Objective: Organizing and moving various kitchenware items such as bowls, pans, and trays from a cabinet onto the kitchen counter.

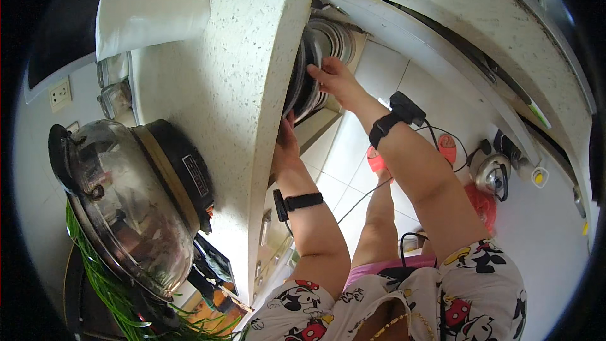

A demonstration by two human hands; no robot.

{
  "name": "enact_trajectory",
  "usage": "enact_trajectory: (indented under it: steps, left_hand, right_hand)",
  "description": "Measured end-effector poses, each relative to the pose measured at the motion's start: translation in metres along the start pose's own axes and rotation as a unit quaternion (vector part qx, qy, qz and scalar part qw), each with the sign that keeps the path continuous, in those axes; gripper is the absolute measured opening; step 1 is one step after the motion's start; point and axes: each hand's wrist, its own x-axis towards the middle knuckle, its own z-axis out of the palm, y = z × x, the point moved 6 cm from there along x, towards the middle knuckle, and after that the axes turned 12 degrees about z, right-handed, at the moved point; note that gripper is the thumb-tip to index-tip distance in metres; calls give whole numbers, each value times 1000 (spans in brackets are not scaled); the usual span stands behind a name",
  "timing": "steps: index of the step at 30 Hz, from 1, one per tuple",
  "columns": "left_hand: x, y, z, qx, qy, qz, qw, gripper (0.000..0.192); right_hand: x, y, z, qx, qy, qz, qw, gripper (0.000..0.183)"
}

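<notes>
A dark round cookware piece (310,68) with a pale rim stands tilted inside the open cabinet space under the countertop. My right hand (334,80) grips its right rim between thumb and fingers. At its lower edge is my left hand (286,139), fingertips against the rim and partly covered by the counter edge. Behind the dark piece is a stack of round dishes or lids (338,40), their rims showing. The counter hides the left part of the cookware.
The speckled countertop (236,57) juts over the cabinet. On it are a paper towel roll (151,19) and a large steel pot (137,199) on a black base, with green leafy stalks (99,265) alongside. A kettle (490,175) and a cable (364,196) are at floor level.
</notes>
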Motion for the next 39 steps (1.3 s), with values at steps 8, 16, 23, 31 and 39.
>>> enact_trajectory:
  steps: [8, 16, 23, 31, 39]
  left_hand:
    - [29, -11, -19, 124, 8, 112, 986, 39]
    - [42, -69, 16, -40, -191, -32, 980, 29]
    - [98, -87, 24, -98, -127, 47, 986, 23]
    - [126, -105, -4, -109, -17, 66, 992, 25]
    - [-141, -118, -109, 168, -58, -174, 968, 46]
  right_hand:
    - [30, -3, 60, -124, 35, -298, 946, 81]
    - [11, 27, 16, -170, -31, -197, 965, 78]
    - [-121, 107, -200, -182, 116, -59, 975, 61]
    - [-287, 72, -318, -135, 238, -67, 959, 55]
    - [-355, -92, -225, -300, 284, -291, 863, 56]
